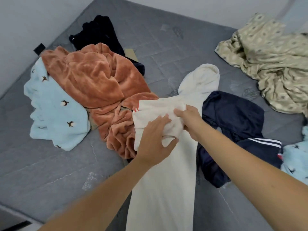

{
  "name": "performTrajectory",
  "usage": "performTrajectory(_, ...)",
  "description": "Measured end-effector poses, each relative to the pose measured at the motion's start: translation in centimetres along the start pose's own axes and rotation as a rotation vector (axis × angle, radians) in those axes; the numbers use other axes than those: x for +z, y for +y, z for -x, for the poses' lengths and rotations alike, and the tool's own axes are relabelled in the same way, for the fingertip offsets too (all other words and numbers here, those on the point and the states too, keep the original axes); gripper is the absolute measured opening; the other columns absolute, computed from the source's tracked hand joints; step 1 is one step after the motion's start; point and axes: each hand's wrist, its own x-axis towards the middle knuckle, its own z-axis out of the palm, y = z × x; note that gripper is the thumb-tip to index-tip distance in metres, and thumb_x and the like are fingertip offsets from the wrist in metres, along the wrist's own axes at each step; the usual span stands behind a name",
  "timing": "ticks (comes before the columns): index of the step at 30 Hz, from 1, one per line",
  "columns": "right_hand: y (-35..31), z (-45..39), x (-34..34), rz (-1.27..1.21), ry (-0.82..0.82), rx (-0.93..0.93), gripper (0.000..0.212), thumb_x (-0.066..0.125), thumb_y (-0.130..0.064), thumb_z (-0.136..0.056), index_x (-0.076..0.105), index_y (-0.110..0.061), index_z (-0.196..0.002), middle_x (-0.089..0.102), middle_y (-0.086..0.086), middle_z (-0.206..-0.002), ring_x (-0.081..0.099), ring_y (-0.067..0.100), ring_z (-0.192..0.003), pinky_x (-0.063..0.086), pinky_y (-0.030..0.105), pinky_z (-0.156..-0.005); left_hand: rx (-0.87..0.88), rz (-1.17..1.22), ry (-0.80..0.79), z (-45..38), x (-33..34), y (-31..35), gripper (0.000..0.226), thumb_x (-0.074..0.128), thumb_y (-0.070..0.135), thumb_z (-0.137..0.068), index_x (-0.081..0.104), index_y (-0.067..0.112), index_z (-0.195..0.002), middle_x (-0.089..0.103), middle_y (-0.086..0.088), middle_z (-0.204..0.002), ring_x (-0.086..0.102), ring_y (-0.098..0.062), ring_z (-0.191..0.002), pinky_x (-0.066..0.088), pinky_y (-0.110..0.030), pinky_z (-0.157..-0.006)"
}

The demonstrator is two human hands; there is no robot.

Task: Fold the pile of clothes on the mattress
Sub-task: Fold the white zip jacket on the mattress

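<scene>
A long cream garment [165, 180] runs from the bottom of the view up to the middle of the grey mattress [50, 172]. My left hand [155, 140] and my right hand [188, 120] both grip a bunched part of it at the centre. To its left lies a rust-orange fleece garment [93, 80], with a light blue fleece piece with small brown prints [56, 112] further left. A black garment [98, 34] lies behind those. A navy garment with white stripes [236, 124] lies right of the cream one.
A crumpled beige patterned sheet [275, 64] covers the far right of the mattress. Another light blue printed piece [296, 160] sits at the right edge. White walls border the mattress at the left and back. Bare mattress shows at the lower left.
</scene>
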Motion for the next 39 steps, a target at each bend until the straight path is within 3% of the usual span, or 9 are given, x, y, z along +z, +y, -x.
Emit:
performTrajectory(3,4.7,-1.3,-4.2,0.094,0.06,-0.01,0.052,0.07,-0.033,-0.085,0.063,-0.011,-0.131,0.071,0.006,-0.125,0.069,0.027,-0.112,0.058,0.048,-0.098,0.063,-0.093,-0.151,0.1,2.2,-1.1,0.059,0.053,0.055,-0.101,0.05,0.023,-0.15,0.04,0.005,-0.163,0.028,-0.017,-0.155,0.027,-0.045,-0.123)
performTrajectory(6,7.1,-2.1,-5.5,0.281,0.195,-0.099,0.034,0.062,-0.011,-0.098,0.058,-0.013,-0.131,0.065,0.004,-0.127,0.062,0.024,-0.116,0.05,0.043,-0.105,0.169,-0.249,-0.175,-1.5,2.7,-3.1,0.047,0.044,0.042,-0.106,0.056,0.022,-0.146,0.041,0.001,-0.162,0.032,-0.023,-0.153,0.031,-0.047,-0.12)
performTrajectory(10,8.9,-1.2,-5.0,0.706,0.484,-0.476,0.059,0.051,0.007,-0.093,0.044,-0.007,-0.15,0.042,0.017,-0.152,0.037,0.036,-0.138,0.035,0.046,-0.117,0.296,-0.541,-0.159,-3.7,2.0,-4.9,0.055,0.056,0.037,-0.098,0.048,0.025,-0.152,0.029,0.0,-0.168,0.021,-0.027,-0.157,0.017,-0.048,-0.127)
performTrajectory(13,11.0,-0.3,-3.2,1.016,0.221,-0.76,0.058,0.046,-0.017,-0.104,0.03,-0.009,-0.16,0.024,0.012,-0.169,0.022,0.031,-0.155,0.025,0.045,-0.125,0.306,-0.641,-0.251,-4.6,1.9,-6.8,0.069,0.056,0.057,-0.095,0.041,0.031,-0.157,0.021,0.002,-0.171,0.011,-0.027,-0.16,0.013,-0.052,-0.127)
performTrajectory(15,13.3,-1.8,-3.1,1.197,0.086,-0.765,0.062,0.036,-0.032,-0.108,0.019,-0.011,-0.164,0.012,0.009,-0.173,0.011,0.027,-0.16,0.02,0.048,-0.128,0.321,-0.656,-0.3,-5.0,2.5,-8.1,0.072,0.053,0.062,-0.096,0.036,0.033,-0.159,0.017,0.003,-0.172,0.008,-0.026,-0.16,0.011,-0.053,-0.127)
performTrajectory(18,16.6,-5.1,-4.3,1.357,0.105,-0.653,0.069,0.027,-0.045,-0.11,0.006,-0.012,-0.166,0.002,0.008,-0.174,0.003,0.026,-0.161,0.019,0.05,-0.127,0.341,-0.677,-0.332,-5.2,4.2,-9.9,0.073,0.05,0.062,-0.097,0.03,0.034,-0.162,0.01,0.002,-0.174,0.003,-0.027,-0.16,0.01,-0.054,-0.127)
performTrajectory(27,19.3,-7.0,-5.0,1.308,0.199,-0.564,0.071,0.022,-0.053,-0.109,0.001,-0.017,-0.167,0.0,0.012,-0.174,0.0,0.031,-0.161,0.014,0.048,-0.129,0.249,-0.691,-0.375,-5.1,6.3,-12.5,0.069,0.031,0.062,-0.104,0.012,0.036,-0.165,-0.003,-0.001,-0.174,-0.009,-0.027,-0.16,0.005,-0.056,-0.128)
performTrajectory(34,21.5,1.8,-6.1,0.823,0.117,-0.334,0.083,0.055,-0.031,-0.105,0.0,-0.02,-0.166,-0.006,0.0,-0.174,0.003,0.021,-0.159,0.022,0.034,-0.122,-0.01,-0.43,-0.333,4.0,2.8,-10.3,0.078,0.053,0.046,-0.105,0.008,0.028,-0.166,-0.009,-0.008,-0.173,-0.009,-0.027,-0.16,0.01,-0.051,-0.129)
performTrajectory(39,25.6,9.3,-5.7,0.661,0.229,-0.32,0.079,0.074,-0.016,-0.091,0.03,-0.015,-0.156,0.034,0.002,-0.145,0.039,0.024,-0.133,0.04,0.042,-0.114,-0.366,-0.207,-0.212,14.5,2.9,-8.6,0.098,0.076,0.027,-0.092,0.012,0.019,-0.165,0.023,-0.004,-0.161,0.018,-0.023,-0.152,0.022,-0.042,-0.124)
